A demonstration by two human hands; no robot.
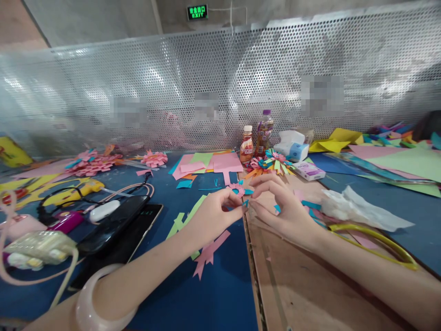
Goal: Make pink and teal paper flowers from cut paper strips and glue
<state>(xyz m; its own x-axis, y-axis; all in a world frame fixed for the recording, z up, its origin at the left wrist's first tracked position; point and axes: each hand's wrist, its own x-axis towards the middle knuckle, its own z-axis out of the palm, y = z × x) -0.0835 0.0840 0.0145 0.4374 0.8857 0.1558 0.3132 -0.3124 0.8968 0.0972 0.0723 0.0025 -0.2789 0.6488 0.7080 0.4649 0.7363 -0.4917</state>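
Both hands meet over the middle of the tabletop (pixel 213 294), where its blue cover meets a brown board (pixel 310 294). The left hand (pixel 210 216) pinches a small pink paper flower (pixel 237 189) between thumb and fingertips, a narrow grip closed on the paper. The right hand (pixel 284 207) comes in from the other side, its fingertips touching the same flower, with bits of teal paper (pixel 277 209) tucked against its fingers. A pale bangle (pixel 99 303) sits on the left wrist.

Pink strips (pixel 208 253) and green strips (pixel 186 216) lie on the blue cover just under the left hand. Toward the far edge stand two bottles (pixel 257 138), with a multicoloured flower (pixel 272 163) in front of them and a tissue pack (pixel 292 146) beside them. Pink sheets (pixel 220 163) lie left of the bottles. A phone (pixel 113 225) rests toward the left edge, near a yellow glue gun (pixel 74 193) and more pink flowers (pixel 93 163). A crumpled tissue (pixel 358 209) and a yellow hoop (pixel 379 243) lie to the right of the right hand.
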